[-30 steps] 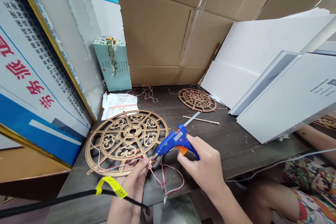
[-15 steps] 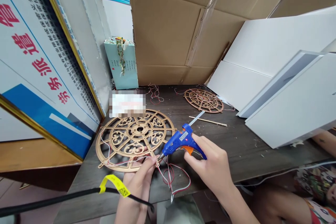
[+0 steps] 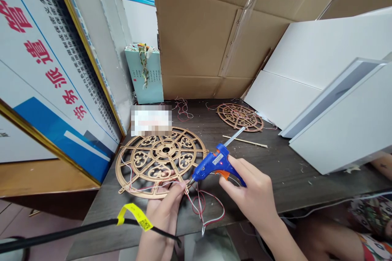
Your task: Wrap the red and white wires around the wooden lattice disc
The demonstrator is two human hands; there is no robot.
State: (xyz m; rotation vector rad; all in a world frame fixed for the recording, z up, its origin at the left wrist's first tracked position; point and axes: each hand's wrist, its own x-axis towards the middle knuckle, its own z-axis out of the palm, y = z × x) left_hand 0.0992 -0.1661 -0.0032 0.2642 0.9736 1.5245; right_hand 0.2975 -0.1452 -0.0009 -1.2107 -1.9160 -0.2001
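Note:
My left hand pinches the near rim of a round openwork wooden disc, with its thumb on top and fingers underneath. My right hand grips a blue glue gun by the handle, index finger by the orange trigger. The gun's metal nozzle points down-left at the rim beside my left thumb. A clear glue stick sticks out of its back. Thin red and white wires run along the rim and hang in loops below it.
A second wooden disc lies at the back, with a thin stick in front. Cardboard, white panels and a green box stand around the dark table. A black cable crosses the lower left. Another person's legs show lower right.
The view has shifted slightly, so most things sit a little further right. The glue gun's nozzle has drawn back slightly from my left thumb. Both hands keep their grips.

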